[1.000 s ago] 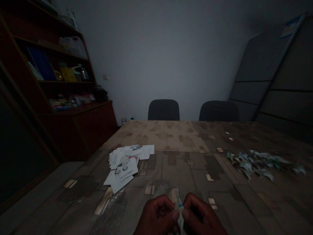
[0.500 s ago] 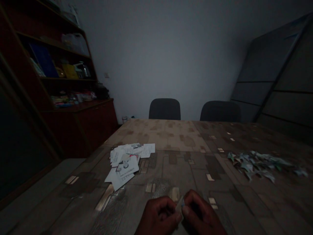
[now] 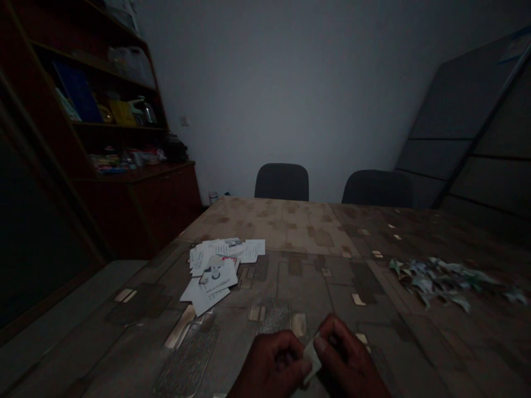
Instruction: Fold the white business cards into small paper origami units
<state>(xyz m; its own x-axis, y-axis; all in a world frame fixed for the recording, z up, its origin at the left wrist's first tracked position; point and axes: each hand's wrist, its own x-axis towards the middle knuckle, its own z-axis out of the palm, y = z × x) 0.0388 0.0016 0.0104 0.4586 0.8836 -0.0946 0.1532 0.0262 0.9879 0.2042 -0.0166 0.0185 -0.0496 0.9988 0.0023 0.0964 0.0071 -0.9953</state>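
Between my two hands, low in the head view, is a small folded piece of pale paper [image 3: 312, 362]. My left hand [image 3: 277, 362] pinches its left side with thumb and fingers. On its right side, the thumb and curled fingers of my right hand [image 3: 346, 354] grip its upper edge. The paper is held over the patterned tablecloth [image 3: 298, 265]. A loose pile of white printed paper slips [image 3: 215, 273] lies ahead and to the left. Off to the right is a heap of folded paper pieces [image 3: 448, 279], star-like in shape, greenish and pale.
Two dark chairs [image 3: 282, 181] stand at the table's far side, before a plain wall. A dark red cabinet [image 3: 166, 204] with loaded shelves is on the left. Grey panels [image 3: 440, 119] stand at the right. The room is dim.
The paper has turned in my hands and shows a broader face now. My right hand has risen slightly. The view has shifted a little; both paper piles look the same.
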